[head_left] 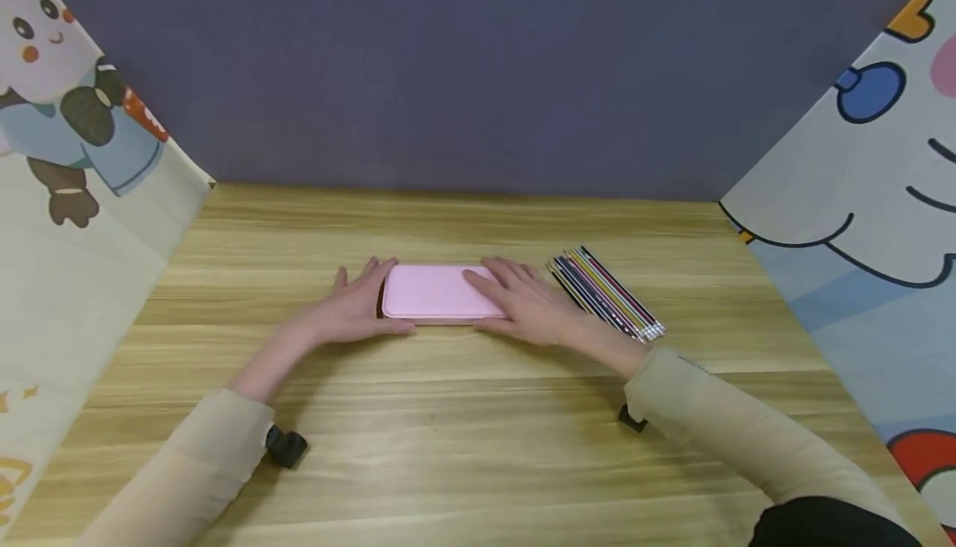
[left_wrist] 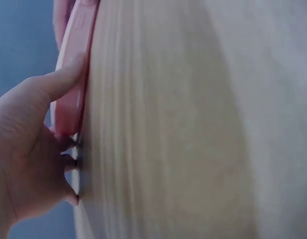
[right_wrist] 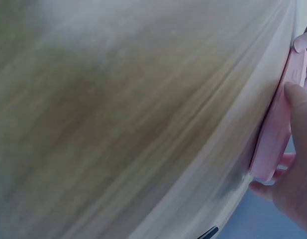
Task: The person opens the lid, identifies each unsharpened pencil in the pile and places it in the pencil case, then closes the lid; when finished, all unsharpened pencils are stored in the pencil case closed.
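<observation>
1. Bench [head_left: 448,431]: wood-look top, pale yellow-brown, long streaky grain running side to side.
2. Back panel [head_left: 463,65]: flat, matte, plain blue-grey.
3. Side panels, left [head_left: 75,281] and right [head_left: 829,190]: pale, smooth, cartoon prints; thick black outlines on the right one.
4. Sleeves, left [head_left: 187,472] and right [head_left: 747,431]: beige cloth, soft folds.
5. Case [head_left: 429,291]: flat on bench, mid-width, between the hands. Pink, smooth, rounded-corner rectangle, low side wall with a small rectangular mark.
6. Left hand [head_left: 351,305]: part-open, grips case's left end, thumb on near wall, fingers spread round the far side.
7. Right hand [head_left: 530,306]: part-open, grips right end, thumb on near wall, one finger across the lid.
8. Pencils [head_left: 608,294]: slim straight shafts, mixed colors, side by side, slanted, white near ends; just right of right hand.
</observation>
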Demonstrator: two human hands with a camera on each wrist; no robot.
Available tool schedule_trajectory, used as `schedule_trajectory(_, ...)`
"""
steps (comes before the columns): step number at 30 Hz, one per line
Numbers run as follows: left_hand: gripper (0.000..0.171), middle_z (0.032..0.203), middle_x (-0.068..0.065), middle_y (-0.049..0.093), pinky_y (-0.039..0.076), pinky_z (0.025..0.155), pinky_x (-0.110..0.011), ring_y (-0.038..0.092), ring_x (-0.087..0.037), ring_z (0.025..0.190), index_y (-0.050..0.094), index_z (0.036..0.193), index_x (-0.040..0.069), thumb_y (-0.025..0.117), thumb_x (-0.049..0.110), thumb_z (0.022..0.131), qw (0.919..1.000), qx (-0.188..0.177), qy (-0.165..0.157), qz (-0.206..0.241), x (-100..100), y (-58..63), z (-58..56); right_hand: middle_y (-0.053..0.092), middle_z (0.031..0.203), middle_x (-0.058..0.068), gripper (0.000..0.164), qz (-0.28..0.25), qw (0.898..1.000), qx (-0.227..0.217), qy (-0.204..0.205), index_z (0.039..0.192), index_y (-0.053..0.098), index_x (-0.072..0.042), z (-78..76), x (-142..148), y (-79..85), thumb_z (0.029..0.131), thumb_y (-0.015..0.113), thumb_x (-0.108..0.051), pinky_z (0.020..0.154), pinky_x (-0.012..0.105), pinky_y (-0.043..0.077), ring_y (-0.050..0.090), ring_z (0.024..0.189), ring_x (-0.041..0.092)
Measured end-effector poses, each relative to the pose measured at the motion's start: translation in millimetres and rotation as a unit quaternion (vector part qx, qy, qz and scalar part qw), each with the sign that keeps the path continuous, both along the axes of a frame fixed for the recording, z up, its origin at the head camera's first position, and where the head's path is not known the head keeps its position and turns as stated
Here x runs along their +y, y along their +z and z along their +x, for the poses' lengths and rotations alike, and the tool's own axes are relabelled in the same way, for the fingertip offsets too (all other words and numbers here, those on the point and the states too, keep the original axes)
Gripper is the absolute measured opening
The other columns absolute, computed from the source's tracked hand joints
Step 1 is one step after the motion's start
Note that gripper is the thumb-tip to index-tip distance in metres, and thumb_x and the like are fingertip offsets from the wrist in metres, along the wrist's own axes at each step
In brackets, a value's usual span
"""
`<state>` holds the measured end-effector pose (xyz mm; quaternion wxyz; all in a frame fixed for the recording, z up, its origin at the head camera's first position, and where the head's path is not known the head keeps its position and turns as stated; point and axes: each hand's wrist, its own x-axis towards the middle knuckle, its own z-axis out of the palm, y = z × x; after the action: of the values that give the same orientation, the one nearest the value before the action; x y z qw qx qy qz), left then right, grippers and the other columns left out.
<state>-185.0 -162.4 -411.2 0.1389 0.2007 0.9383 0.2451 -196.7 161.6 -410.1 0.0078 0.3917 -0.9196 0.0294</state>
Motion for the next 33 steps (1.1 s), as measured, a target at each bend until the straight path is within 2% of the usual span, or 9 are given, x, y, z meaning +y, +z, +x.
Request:
schedule_trajectory(3,0.118,0.17,-0.027,0.017,-0.008,0.121,-0.077,0.007,-0.049,0.159,0.011,0.162,0.0,0.076,0.061,0.084,0.9999,0.012,0.011,0.005,5,-4.1,-0.4,0.035,0.163,0.019,0.077,0.008,1.0,0.007,0.004,0.165,0.022,-0.024,0.1,-3,-1.3,0.103,0.048,-0.06,0.122,0.061,0.035,0.037,0.151,0.039)
schedule_trajectory(7,0.123,0.17,-0.03,0.012,-0.009,0.122,-0.076,0.003,-0.049,0.16,0.009,0.162,-0.001,0.077,0.064,0.082,0.9992,0.025,0.03,0.01,8,-10.7,0.9,0.038,0.156,0.02,0.076,0.022,0.999,0.024,0.022,0.165,0.022,-0.018,-0.9,-5,-4.1,0.104,0.048,-0.055,0.122,0.055,0.038,0.042,0.145,0.039)
schedule_trajectory(12,0.132,0.172,-0.026,0.005,-0.01,0.123,-0.074,-0.002,-0.045,0.161,0.005,0.162,-0.004,0.076,0.07,0.078,0.9977,0.039,0.055,-0.003,8,-17.6,4.2,0.037,0.155,0.023,0.075,0.042,0.998,0.036,0.044,0.164,0.021,-0.015,-2.7,-8,-6.5,0.106,0.045,-0.054,0.121,0.055,0.04,0.041,0.145,0.04)
schedule_trajectory(17,0.133,0.173,-0.022,0.009,-0.008,0.126,-0.069,0.002,-0.042,0.161,0.003,0.163,-0.002,0.071,0.076,0.079,0.9952,0.065,0.071,-0.02,13,-23.5,4.0,0.037,0.155,0.025,0.075,0.056,0.997,0.04,0.04,0.164,0.022,-0.013,-3.5,-8,-5.6,0.106,0.045,-0.054,0.12,0.055,0.041,0.041,0.145,0.041)
schedule_trajectory(26,0.128,0.171,-0.022,0.018,-0.003,0.128,-0.066,0.011,-0.041,0.161,0.01,0.163,-0.002,0.073,0.07,0.079,0.991,0.102,0.082,-0.027,19,-25.7,4.3,0.042,0.153,0.031,0.073,0.083,0.994,0.06,0.05,0.163,0.024,-0.01,-4.2,-5,-1.4,0.107,0.042,-0.053,0.11,0.058,0.05,0.048,0.141,0.046)
schedule_trajectory(33,0.128,0.171,-0.021,0.018,-0.004,0.129,-0.064,0.01,-0.039,0.162,0.01,0.163,-0.001,0.075,0.07,0.078,0.991,0.096,0.088,-0.03,18,-26.5,5.3,0.045,0.15,0.033,0.069,0.096,0.99,0.073,0.074,0.16,0.029,-0.006,-5.2,-6,5.1,0.108,0.045,-0.047,0.103,0.058,0.055,0.052,0.137,0.049)
